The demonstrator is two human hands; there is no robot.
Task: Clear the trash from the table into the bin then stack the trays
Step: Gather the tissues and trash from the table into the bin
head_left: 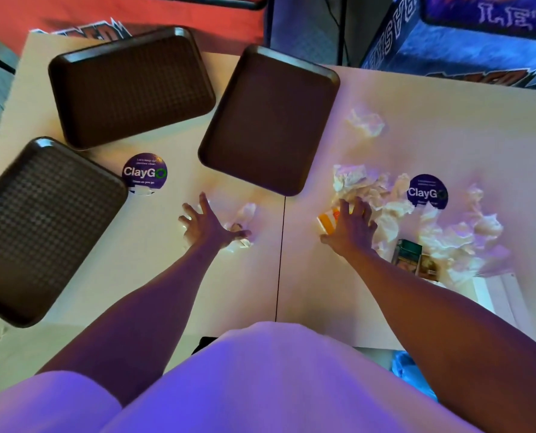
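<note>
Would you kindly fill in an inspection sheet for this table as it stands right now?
Surface: two pale tables pushed together, seam down the middle; two round ClayGo stickers.
Job's things: three brown trays, all empty, lying apart, unstacked.
Clutter: crumpled napkins mostly on the right half; an orange-and-white wrapper; a green carton.
Hands: left hand spread over a crumpled napkin; right hand spread over the wrapper; neither has closed on anything.
Cables: a dark cable beyond the table's far edge.
Surroundings: printed red and blue panels; bin not identifiable.
</note>
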